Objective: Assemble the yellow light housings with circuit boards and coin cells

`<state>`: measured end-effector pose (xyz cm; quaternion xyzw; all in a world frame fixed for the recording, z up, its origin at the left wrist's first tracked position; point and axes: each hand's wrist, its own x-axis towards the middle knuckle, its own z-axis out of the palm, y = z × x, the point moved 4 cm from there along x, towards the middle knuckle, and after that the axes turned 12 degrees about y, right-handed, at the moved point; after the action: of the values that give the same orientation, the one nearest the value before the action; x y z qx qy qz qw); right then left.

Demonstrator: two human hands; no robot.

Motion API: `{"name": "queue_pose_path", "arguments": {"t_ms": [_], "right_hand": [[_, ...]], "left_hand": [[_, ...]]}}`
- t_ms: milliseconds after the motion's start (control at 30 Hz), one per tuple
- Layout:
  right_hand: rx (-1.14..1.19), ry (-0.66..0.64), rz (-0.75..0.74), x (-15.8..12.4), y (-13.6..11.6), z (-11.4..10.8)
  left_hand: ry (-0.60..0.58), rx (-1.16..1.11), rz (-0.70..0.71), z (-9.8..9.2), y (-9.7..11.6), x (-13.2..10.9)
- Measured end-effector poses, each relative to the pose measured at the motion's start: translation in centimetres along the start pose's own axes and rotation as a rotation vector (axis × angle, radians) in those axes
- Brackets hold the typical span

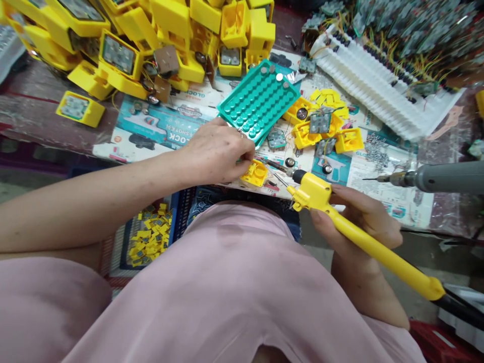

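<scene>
Yellow iron (pixel 372 248) (right hand (pixel 361 214)) — left hand (pixel 217 151) pinches part (pixel 257 174).

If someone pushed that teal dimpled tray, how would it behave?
The teal tray looks like thin moulded plastic, so it is probably light and slightly flexible. It lies on glossy printed paper, so it would likely slide easily. The few silver discs in its dimples might jump out.

Left arm (pixel 94 201): bare, coming in from the left edge and stretched nearly level towards the middle of the view.
Left hand (pixel 217 151): palm down, knuckles up, fingertips bunched together in a tight pinch at its right side.
Right hand (pixel 359 217): lower and to the right, fingers curled closed in a pen-like grip.
Right wrist (pixel 357 282): bare, bent, forearm rising from below.
</scene>
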<state>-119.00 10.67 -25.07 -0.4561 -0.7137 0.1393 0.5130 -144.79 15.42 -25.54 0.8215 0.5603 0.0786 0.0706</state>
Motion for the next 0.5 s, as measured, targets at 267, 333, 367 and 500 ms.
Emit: {"name": "queue_pose_path", "arguments": {"t_ms": [267, 333, 367, 500], "right_hand": [[0.097, -0.018, -0.186, 0.0, -0.9, 0.6], [0.123, -0.047, -0.241, 0.4, -1.3, 0.8], [0.123, -0.051, -0.273, 0.6, -1.7, 0.9], [0.025, -0.076, -0.331, 1.3, -2.8, 1.4]], "left_hand": [[0.012, -0.035, 0.009, 0.5, 0.1, -0.5], [0.006, -0.009, 0.006, 0.5, 0.3, -0.4], [0.000, 0.005, 0.006, 0.5, 0.4, -0.4], [-0.024, 0.054, 0.007, 0.5, 0.5, 0.0]]}}
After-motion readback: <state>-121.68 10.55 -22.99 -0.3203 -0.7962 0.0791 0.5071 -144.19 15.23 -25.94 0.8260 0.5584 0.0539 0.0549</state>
